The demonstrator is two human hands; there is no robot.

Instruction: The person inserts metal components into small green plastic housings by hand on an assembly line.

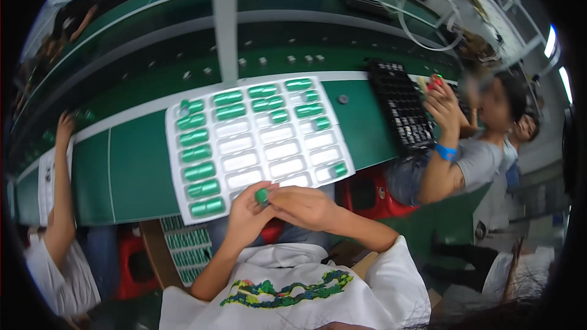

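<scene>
- While the left hand (pixel 247 209) pinches a small green piece (pixel 262 196) between thumb and fingers, the right hand (pixel 304 208) closes in from the other side, its fingertips bunched at the piece; whether they grip it or only touch it, I cannot tell
- Held just off the near edge of the white tray (pixel 174 168), the piece shows a rounded, glossy end, the rest being covered by fingers
- By its look it should be light and stiff, rather slippery on its shiny skin, and prone to roll; a pinch around its sides, with the end left free, seems the surest hold, and a gentle one in case the coating scuffs
- Beyond the fingers, the tray looks thin and flexible, better lifted by two opposite rims than one corner; green cylinders (pixel 197 171) fill its left column and part of the upper rows, while middle and lower pockets show pale
- Near the person, the tray reaches the edge of the green bench (pixel 137 174), perhaps slightly past it, so a bump there could shift it
- To the left, bench surface gives room to move; to the right, a narrower strip runs to the black tray (pixel 400 107), near a co-worker's hand (pixel 445 110); behind, a pale post (pixel 225 24) limits reach
</scene>
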